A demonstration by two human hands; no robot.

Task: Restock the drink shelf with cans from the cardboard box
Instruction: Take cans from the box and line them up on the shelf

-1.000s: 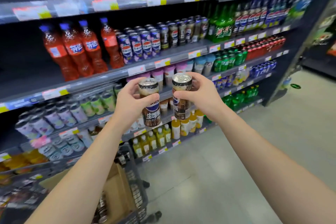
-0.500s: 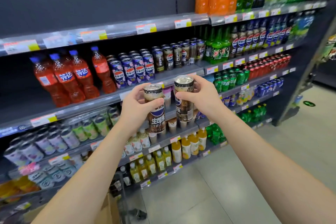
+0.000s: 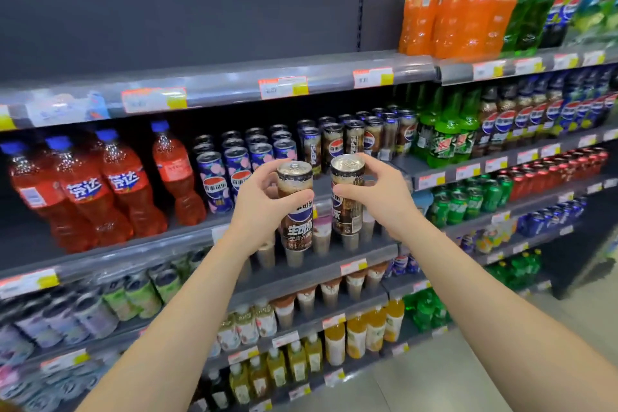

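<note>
My left hand (image 3: pixel 259 207) grips a tall brown cola can (image 3: pixel 296 210) upright, thumb across its front. My right hand (image 3: pixel 378 197) grips a second brown can (image 3: pixel 346 190) of the same kind beside it. Both cans are held up in front of the drink shelf (image 3: pixel 234 221), just below a row of matching brown cans (image 3: pixel 354 137) standing on it. The cardboard box is out of view.
Blue cans (image 3: pixel 234 164) and red soda bottles (image 3: pixel 110 184) stand left of the brown row, green bottles (image 3: pixel 444 133) to its right. The top shelf (image 3: pixel 234 83) above is bare on the left, with orange bottles (image 3: pixel 461 3) at right. Lower shelves hold cups and small bottles.
Both hands have risen with their cans toward the row of brown cans. The view has tilted up, so the cart and cardboard box dropped out of sight.
</note>
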